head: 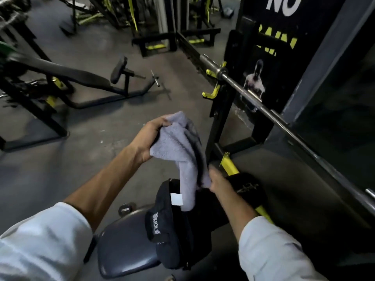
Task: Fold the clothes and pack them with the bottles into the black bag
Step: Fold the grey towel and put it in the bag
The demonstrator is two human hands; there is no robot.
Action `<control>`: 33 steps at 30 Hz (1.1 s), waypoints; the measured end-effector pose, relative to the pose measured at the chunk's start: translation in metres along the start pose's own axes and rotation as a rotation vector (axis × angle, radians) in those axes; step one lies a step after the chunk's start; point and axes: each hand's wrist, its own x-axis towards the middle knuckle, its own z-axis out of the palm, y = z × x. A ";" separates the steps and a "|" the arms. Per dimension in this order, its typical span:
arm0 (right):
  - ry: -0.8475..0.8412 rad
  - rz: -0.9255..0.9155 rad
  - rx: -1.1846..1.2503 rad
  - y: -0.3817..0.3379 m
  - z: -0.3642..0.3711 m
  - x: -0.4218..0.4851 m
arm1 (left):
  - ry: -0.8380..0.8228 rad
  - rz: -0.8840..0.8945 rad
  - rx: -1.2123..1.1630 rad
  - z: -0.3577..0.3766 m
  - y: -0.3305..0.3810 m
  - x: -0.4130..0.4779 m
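A folded grey towel-like cloth (178,147) hangs between my two hands above the open black bag (172,230), its lower end reaching into the bag's mouth. My left hand (148,138) grips the cloth's upper end. My right hand (219,182) pinches its lower part at the bag's opening. The bag rests on a dark padded bench seat (123,246) and has a white label and white printed logo. No bottles are in view.
A barbell (253,96) lies on a black rack with yellow hooks (213,92) to the right. A yellow bar (229,165) runs under my right hand. Gym machines (60,78) stand on the grey floor to the left and behind.
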 end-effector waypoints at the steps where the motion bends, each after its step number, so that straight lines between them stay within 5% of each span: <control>1: 0.052 -0.036 -0.044 -0.010 -0.004 0.001 | 0.025 -0.006 0.009 -0.012 -0.003 -0.006; 7: 0.139 -0.265 -0.552 -0.090 -0.015 -0.022 | 0.445 -0.132 0.158 -0.084 -0.049 -0.019; 12: 0.167 -0.348 -0.808 -0.109 -0.010 -0.035 | 0.478 -0.269 0.250 -0.102 -0.069 -0.015; 19: 0.225 -0.405 -0.948 -0.137 -0.013 -0.032 | 0.313 -0.365 0.899 -0.113 -0.068 -0.017; 25: 0.188 -0.367 -0.776 -0.165 -0.026 -0.029 | 0.692 -0.026 0.421 -0.108 -0.062 -0.014; 28: 0.097 -0.361 -0.510 -0.164 -0.030 -0.023 | 0.727 0.018 0.291 -0.108 -0.055 -0.012; 33: -0.208 -0.094 -0.270 -0.149 -0.032 -0.021 | 0.741 0.104 0.207 -0.107 -0.040 -0.011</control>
